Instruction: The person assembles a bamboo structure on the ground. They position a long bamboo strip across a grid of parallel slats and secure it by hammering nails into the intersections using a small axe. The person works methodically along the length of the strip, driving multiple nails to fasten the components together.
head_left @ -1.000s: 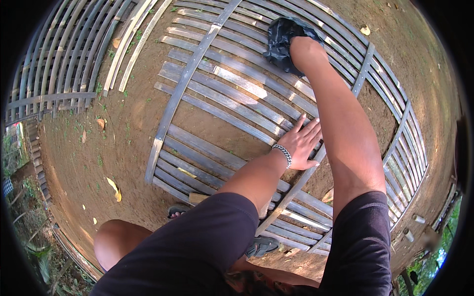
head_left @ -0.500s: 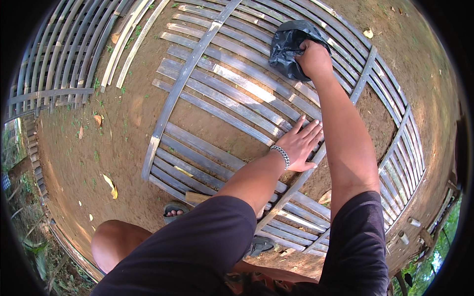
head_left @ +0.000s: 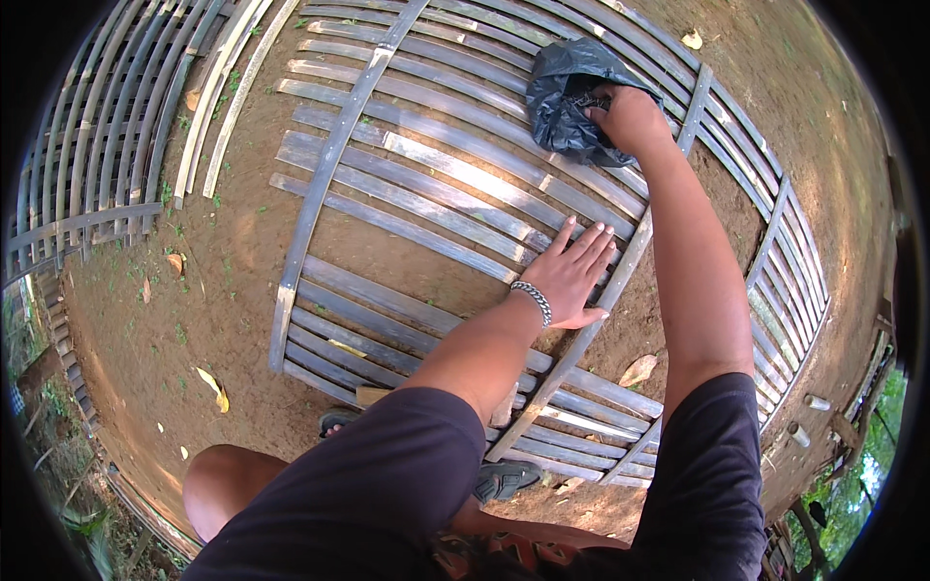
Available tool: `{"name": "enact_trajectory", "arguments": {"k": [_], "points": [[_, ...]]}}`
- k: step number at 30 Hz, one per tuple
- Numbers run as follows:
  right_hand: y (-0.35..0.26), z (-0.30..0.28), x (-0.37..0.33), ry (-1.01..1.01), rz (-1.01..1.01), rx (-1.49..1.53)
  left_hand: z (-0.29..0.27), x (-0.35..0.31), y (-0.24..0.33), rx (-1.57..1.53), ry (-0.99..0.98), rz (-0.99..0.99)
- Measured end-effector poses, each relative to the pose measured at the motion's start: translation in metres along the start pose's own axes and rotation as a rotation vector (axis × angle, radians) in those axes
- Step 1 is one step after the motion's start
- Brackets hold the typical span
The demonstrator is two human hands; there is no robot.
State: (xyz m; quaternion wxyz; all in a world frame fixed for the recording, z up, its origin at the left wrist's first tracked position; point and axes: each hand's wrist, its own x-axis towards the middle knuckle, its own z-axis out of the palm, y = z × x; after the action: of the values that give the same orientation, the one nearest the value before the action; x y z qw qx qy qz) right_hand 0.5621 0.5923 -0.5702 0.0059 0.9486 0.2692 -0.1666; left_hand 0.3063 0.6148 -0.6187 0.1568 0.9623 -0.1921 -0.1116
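Note:
A slatted panel (head_left: 417, 254) of weathered bamboo strips, joined by crosspieces, lies on bare earth before me. My left hand (head_left: 570, 276), a chain bracelet at its wrist, rests flat on the slats beside a long crosspiece (head_left: 620, 268), fingers spread. Farther off, a crumpled black plastic bag (head_left: 560, 107) sits on the panel with its mouth open. Small thin greyish pieces (head_left: 584, 100) show inside; their kind is unclear. My right hand (head_left: 632, 118) is at the bag's mouth, thumb and fingers curled, gripping the bag at its opening. Part of the fingers is hidden.
Another slatted panel (head_left: 102, 116) lies at the far left, with loose bamboo strips (head_left: 237, 92) beside it. Dry leaves (head_left: 215, 389) dot the dirt. My sandalled foot (head_left: 506, 479) is by the near edge. Two short pale cylinders (head_left: 798, 434) lie at right.
The view has shifted, so the panel appears farther left. The bag has moved slightly right along the slats with my right hand, and its mouth shows wider. My left hand stays flat on the slats.

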Motion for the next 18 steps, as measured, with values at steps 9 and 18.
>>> {"name": "enact_trajectory", "arguments": {"k": [9, 18], "points": [[-0.006, 0.008, 0.003, 0.018, 0.081, 0.05, 0.0, 0.001, 0.0, 0.009, -0.033, -0.008], [0.009, 0.009, 0.001, 0.112, 0.035, 0.212, 0.0, 0.001, 0.001, -0.003, -0.026, -0.014]]}}
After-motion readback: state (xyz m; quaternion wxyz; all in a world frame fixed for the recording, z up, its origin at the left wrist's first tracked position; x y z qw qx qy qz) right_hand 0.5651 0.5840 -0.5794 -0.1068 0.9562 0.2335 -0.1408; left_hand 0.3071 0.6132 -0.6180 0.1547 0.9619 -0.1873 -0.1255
